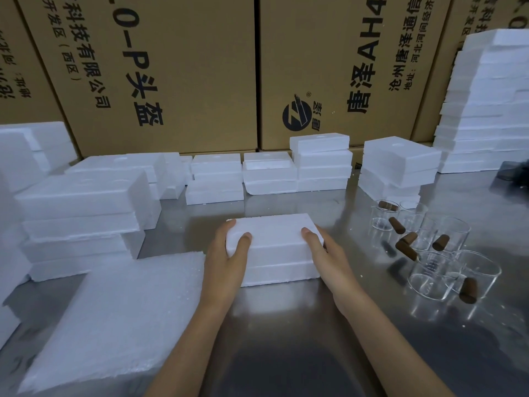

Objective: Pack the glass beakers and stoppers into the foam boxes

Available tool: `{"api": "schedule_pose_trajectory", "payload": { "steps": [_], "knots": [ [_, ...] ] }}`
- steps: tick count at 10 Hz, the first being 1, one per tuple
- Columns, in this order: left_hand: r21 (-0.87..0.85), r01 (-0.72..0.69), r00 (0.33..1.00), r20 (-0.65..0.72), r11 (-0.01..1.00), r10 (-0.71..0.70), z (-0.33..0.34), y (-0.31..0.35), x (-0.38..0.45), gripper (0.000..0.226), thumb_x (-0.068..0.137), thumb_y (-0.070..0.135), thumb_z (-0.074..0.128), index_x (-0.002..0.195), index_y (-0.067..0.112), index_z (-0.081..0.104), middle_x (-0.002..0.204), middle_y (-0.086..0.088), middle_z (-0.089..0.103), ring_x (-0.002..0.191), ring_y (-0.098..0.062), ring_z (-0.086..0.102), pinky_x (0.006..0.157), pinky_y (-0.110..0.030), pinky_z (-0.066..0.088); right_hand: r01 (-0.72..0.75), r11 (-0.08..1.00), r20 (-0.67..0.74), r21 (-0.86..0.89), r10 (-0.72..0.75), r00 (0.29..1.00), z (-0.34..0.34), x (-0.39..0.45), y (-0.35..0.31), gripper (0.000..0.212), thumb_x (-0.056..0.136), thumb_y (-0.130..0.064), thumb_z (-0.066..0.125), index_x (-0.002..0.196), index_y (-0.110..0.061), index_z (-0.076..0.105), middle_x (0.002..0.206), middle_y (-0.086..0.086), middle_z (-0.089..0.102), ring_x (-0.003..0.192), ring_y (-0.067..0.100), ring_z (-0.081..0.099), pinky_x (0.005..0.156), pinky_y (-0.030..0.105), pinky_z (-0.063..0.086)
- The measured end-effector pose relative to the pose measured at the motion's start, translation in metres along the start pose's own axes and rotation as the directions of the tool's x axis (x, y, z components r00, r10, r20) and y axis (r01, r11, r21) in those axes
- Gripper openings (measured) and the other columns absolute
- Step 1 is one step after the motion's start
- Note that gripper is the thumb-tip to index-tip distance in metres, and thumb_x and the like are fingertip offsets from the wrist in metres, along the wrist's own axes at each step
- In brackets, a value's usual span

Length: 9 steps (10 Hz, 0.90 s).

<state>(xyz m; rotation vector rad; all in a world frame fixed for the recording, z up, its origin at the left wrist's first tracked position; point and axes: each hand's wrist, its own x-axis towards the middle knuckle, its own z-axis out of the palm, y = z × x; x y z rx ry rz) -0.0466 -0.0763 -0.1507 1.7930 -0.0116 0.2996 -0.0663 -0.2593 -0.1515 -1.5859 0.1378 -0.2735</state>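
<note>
Closed foam box (pixel 274 247) at the middle of the steel table (pixel 286 325), lid seated flush on base; clamped from both ends, left hand (pixel 229 253) with thumb hooked over the top edge and fingers wrapped round the left side, right hand (pixel 323 250) mirroring it at the right end; probably so held to press the lid home or to lift the box clear without the halves parting, though which cannot be told.

Right of the foam box, apart from it, a huddle of glass beakers (pixel 429 253) standing upright, mouths up; brown stoppers (pixel 406 247) strewn among them, some tipped inside the glasses, one lying at the near edge; kept within the right hand's reach, likely as stock for packing. So part of the task judged not yet done.

Behind the foam box, rows of stacked foam boxes (pixel 269 173); left of it, taller piles (pixel 83 207) and a loose flat foam sheet (pixel 114 316) lying on the table; far right of it, a high stack (pixel 486 104). Beyond all, a wall of printed cardboard cartons (pixel 186 67); table surface shiny, flecked with white crumbs.
</note>
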Motion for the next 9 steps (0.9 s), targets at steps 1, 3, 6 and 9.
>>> {"api": "schedule_pose_trajectory", "payload": {
  "steps": [1,3,6,9],
  "knots": [
    [0.009,0.016,1.0,0.006,1.0,-0.016,0.001,0.001,0.001,0.046,0.091,0.043,0.064,0.133,0.041,0.048,0.133,0.016,0.05,0.124,-0.012,0.047,0.105,-0.029,0.038,-0.01,1.0,0.021,0.001,0.01,1.0,-0.002,0.002,0.001,0.013,0.095,-0.046,0.056,0.102,-0.049,0.067,0.094,-0.036,0.068,0.083,-0.021,0.06,0.061,0.003,0.045],
    [-0.004,0.029,0.999,0.019,1.0,-0.029,0.0,0.002,0.002,0.051,0.091,0.04,0.066,0.138,0.038,0.045,0.137,0.012,0.048,0.124,-0.013,0.047,0.107,-0.032,0.04,-0.02,0.999,-0.006,-0.034,0.019,1.0,-0.003,0.004,0.004,0.049,0.09,-0.048,0.064,0.136,-0.04,0.052,0.126,-0.018,0.062,0.114,0.0,0.058,0.097,0.022,0.048],
    [0.001,0.041,0.998,0.047,0.999,-0.041,-0.002,0.002,0.002,0.072,0.087,0.055,0.062,0.15,0.038,0.031,0.152,0.012,0.039,0.137,-0.013,0.04,0.106,-0.027,0.031,0.07,0.998,-0.095,-0.006,-0.071,0.993,0.006,-0.002,0.01,0.048,0.09,-0.047,0.066,0.132,-0.027,0.054,0.121,-0.012,0.065,0.099,-0.01,0.061,0.077,0.007,0.047],
    [0.024,-0.055,0.998,-0.007,0.998,0.055,-0.02,0.011,-0.011,0.07,0.083,0.07,0.048,0.146,0.046,0.029,0.158,0.017,0.027,0.145,-0.016,0.03,0.115,-0.036,0.029,0.018,0.997,-0.199,0.074,-0.002,0.98,-0.003,-0.012,0.006,0.07,0.087,-0.059,0.06,0.147,-0.029,0.04,0.126,-0.014,0.049,0.114,0.003,0.048,0.094,0.02,0.035]
  ]
}}
